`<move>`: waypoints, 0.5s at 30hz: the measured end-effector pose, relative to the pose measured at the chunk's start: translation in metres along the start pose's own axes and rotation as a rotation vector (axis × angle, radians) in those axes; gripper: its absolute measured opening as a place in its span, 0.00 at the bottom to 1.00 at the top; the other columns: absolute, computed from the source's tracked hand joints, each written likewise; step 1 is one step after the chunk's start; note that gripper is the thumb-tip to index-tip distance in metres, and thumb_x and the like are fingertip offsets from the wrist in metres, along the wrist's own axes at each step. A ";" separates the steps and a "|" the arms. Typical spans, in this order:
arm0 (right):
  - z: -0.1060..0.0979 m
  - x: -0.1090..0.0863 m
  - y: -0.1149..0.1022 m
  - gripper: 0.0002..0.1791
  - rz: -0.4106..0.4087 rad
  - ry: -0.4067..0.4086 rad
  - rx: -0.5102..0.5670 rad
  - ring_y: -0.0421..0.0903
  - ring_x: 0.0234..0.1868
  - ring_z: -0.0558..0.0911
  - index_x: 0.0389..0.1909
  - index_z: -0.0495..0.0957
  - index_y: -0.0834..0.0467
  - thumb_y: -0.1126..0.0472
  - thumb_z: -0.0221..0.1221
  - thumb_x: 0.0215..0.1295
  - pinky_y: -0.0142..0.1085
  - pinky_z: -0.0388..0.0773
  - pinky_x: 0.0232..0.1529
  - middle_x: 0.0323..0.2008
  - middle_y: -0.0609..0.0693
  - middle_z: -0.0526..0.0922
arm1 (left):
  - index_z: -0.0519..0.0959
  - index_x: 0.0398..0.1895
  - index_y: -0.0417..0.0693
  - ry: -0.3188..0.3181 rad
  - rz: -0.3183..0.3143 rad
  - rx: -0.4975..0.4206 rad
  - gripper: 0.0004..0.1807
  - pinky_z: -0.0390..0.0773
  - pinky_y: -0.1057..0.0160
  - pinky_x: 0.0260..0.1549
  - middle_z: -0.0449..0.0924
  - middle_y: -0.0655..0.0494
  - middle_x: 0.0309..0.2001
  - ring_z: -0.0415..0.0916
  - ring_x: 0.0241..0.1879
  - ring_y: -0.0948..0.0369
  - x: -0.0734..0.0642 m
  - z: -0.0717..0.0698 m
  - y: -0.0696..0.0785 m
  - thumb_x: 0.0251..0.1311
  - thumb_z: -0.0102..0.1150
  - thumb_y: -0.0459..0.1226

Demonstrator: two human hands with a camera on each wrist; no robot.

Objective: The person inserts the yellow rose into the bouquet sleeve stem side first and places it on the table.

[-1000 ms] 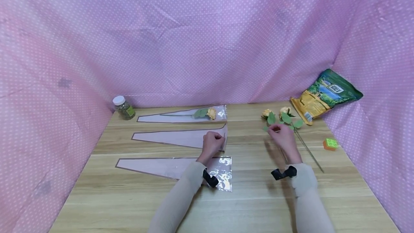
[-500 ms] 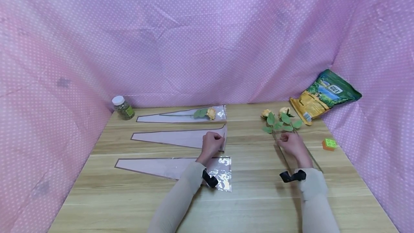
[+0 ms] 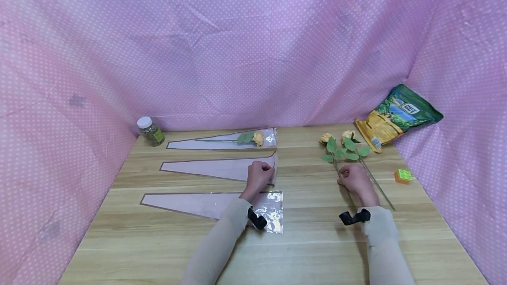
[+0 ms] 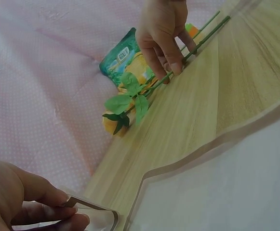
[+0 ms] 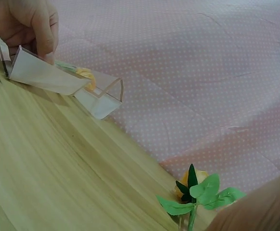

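Note:
My left hand (image 3: 259, 176) pinches the raised edge at the wide end of the middle flower sleeve (image 3: 214, 167), a pale tapered sheet with a dark border. The sleeve's mouth stands partly lifted in the right wrist view. On the right, my right hand (image 3: 355, 180) holds the green stem of a yellow artificial rose (image 3: 326, 138), its fingers around the stem below the leaves. That rose lies near the table. A second yellow rose (image 3: 348, 135) lies just right of it, its stem slanting toward the front right. My right fingertips are partly hidden in the head view.
A back sleeve (image 3: 180, 145) contains or carries another rose (image 3: 258, 139); a front sleeve (image 3: 182, 201) lies partly under my left forearm. A white-lidded jar (image 3: 153, 134) stands back left. A green-yellow bag (image 3: 400, 115) leans at the back right, near a small toy block (image 3: 403, 176).
My right hand has moved from the roses' leaves down toward the front, to the left rose's stem. The left hand stays at the middle sleeve's edge.

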State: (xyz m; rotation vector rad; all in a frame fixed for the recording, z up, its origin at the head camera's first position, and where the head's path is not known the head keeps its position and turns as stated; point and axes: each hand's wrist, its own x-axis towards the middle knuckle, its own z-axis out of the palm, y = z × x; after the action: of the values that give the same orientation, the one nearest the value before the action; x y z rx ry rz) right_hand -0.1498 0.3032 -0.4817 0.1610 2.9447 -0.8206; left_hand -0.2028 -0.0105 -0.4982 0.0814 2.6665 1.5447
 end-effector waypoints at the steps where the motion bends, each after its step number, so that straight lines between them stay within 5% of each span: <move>1: 0.001 0.000 0.000 0.21 -0.004 0.003 -0.001 0.64 0.46 0.84 0.48 0.80 0.72 0.64 0.66 0.56 0.54 0.79 0.47 0.43 0.69 0.86 | 0.87 0.23 0.41 0.000 0.003 -0.003 0.08 0.72 0.70 0.23 0.86 0.50 0.24 0.74 0.24 0.64 0.000 0.000 0.000 0.56 0.63 0.34; 9: 0.001 -0.001 0.002 0.18 -0.020 0.020 0.029 0.57 0.39 0.84 0.45 0.81 0.72 0.67 0.66 0.55 0.46 0.78 0.41 0.36 0.64 0.86 | 0.87 0.24 0.41 -0.010 -0.004 -0.018 0.08 0.71 0.70 0.22 0.86 0.50 0.25 0.74 0.23 0.64 0.000 -0.001 0.000 0.57 0.63 0.34; 15: 0.001 -0.002 0.004 0.20 0.042 -0.035 0.209 0.42 0.26 0.78 0.49 0.78 0.74 0.69 0.64 0.57 0.34 0.76 0.28 0.31 0.56 0.83 | 0.87 0.24 0.41 -0.010 -0.001 -0.020 0.08 0.71 0.70 0.22 0.86 0.51 0.25 0.74 0.24 0.64 -0.001 0.000 0.000 0.57 0.63 0.34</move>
State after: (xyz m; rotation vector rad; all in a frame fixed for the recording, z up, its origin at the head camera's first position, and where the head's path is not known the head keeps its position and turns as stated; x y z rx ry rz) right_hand -0.1474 0.3058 -0.4842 0.2183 2.8077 -1.1118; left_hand -0.2017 -0.0110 -0.4984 0.0868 2.6424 1.5654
